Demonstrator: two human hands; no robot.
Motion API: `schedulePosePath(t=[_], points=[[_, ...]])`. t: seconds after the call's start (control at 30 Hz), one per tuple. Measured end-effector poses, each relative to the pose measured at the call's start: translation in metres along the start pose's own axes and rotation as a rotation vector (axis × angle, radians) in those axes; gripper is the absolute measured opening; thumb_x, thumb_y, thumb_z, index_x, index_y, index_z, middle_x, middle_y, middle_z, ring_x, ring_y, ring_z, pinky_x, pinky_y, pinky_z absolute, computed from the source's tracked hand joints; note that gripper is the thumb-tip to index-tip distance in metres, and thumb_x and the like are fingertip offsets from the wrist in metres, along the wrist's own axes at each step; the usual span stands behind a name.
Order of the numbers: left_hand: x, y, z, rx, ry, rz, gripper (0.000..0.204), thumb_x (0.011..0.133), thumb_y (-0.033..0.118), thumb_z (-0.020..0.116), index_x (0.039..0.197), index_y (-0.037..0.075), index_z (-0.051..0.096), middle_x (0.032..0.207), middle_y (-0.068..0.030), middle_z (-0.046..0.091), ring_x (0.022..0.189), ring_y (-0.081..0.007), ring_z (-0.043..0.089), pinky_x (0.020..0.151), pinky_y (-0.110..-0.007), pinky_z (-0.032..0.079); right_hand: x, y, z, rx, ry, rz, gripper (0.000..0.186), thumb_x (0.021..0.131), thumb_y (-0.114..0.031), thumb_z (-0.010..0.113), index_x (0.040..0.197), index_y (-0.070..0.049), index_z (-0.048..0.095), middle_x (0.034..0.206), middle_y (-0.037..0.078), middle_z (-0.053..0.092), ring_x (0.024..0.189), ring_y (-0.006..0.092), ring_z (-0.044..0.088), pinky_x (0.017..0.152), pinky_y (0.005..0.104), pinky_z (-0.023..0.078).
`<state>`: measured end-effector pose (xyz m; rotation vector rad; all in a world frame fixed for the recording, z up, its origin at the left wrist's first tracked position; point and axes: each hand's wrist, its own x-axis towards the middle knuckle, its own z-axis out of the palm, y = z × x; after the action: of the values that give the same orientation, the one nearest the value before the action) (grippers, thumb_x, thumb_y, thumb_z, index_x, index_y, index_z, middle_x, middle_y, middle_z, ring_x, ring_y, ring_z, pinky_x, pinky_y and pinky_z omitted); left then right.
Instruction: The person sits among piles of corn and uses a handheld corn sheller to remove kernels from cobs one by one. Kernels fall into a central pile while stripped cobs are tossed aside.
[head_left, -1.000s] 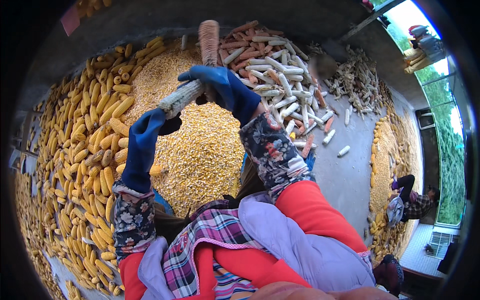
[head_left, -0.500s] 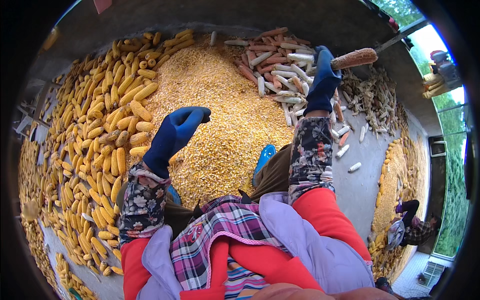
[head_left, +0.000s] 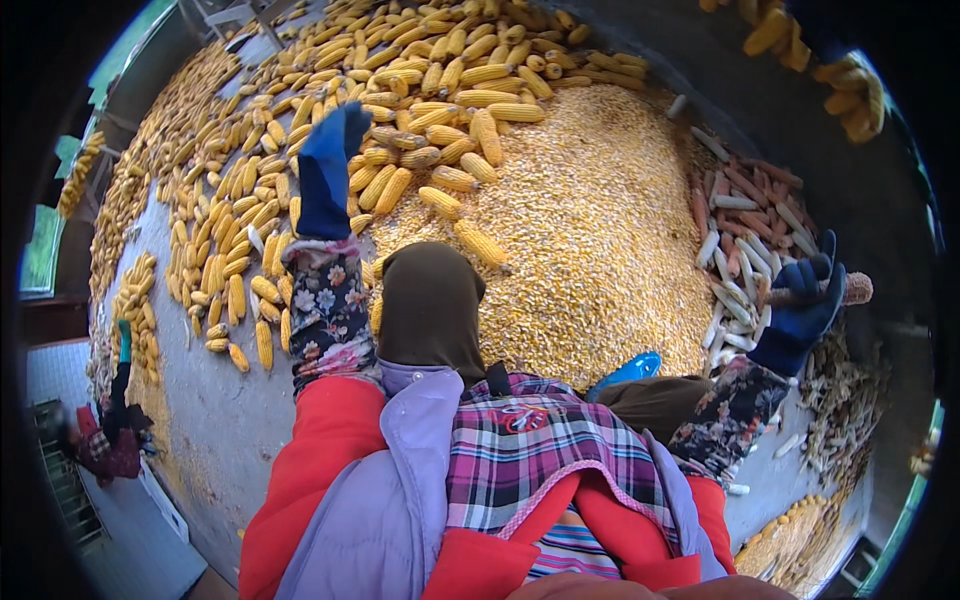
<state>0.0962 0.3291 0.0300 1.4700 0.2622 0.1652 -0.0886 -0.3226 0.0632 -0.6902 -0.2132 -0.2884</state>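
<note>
My left hand [head_left: 333,160], in a blue glove, reaches over the pile of yellow corn ears [head_left: 440,115] at the upper left, fingers extended with nothing visible in them. My gloved right hand [head_left: 800,305], at the right, grips a pinkish stripped cob [head_left: 855,288] beside a heap of white and pink bare cobs [head_left: 740,200]. Between my hands lies a broad mound of loose kernels [head_left: 590,220]. My knee in dark trousers and a blue shoe [head_left: 625,370] are at its near edge.
A co-worker [head_left: 105,440] with a teal glove works at the far left. Dry husks [head_left: 840,390] lie at the right, another corn spread [head_left: 785,540] at the lower right. Corn ears hang [head_left: 850,95] at the upper right. A wooden frame [head_left: 240,20] stands at the upper left.
The view has swung left. My hands, together on cobs a second ago, have parted. The pale cob is out of my left hand, now over the ears; my right hand still holds the pinkish cob.
</note>
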Motion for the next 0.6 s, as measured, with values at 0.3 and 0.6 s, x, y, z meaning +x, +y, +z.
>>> schedulePosePath(t=[0.3,0.6], points=[[0.011,-0.253,-0.073,0.677,-0.135,-0.310,0.050,0.097,0.043,0.063,0.115,-0.003,0.071,0.097,-0.0073,0.073,0.088,-0.0144,0.063,0.081,-0.030,0.050,0.002,0.066,0.066,-0.861,0.498,0.064,0.052,0.105,-0.035,0.056,0.144,-0.001,0.056,0.102,0.001,0.069,0.059,-0.0004,0.039,0.052,0.0165,0.029],[0.059,-0.335,-0.004,0.889,-0.314,-0.292,0.050,0.093,0.046,0.063,0.119,0.005,0.073,0.121,-0.0235,0.071,0.115,-0.0367,0.068,0.099,-0.044,0.051,0.003,0.090,0.067,-1.167,0.547,0.113,0.047,0.106,-0.029,0.056,0.141,0.002,0.058,0.099,0.007,0.074,0.056,-0.0010,0.040,0.050,0.0176,0.029]])
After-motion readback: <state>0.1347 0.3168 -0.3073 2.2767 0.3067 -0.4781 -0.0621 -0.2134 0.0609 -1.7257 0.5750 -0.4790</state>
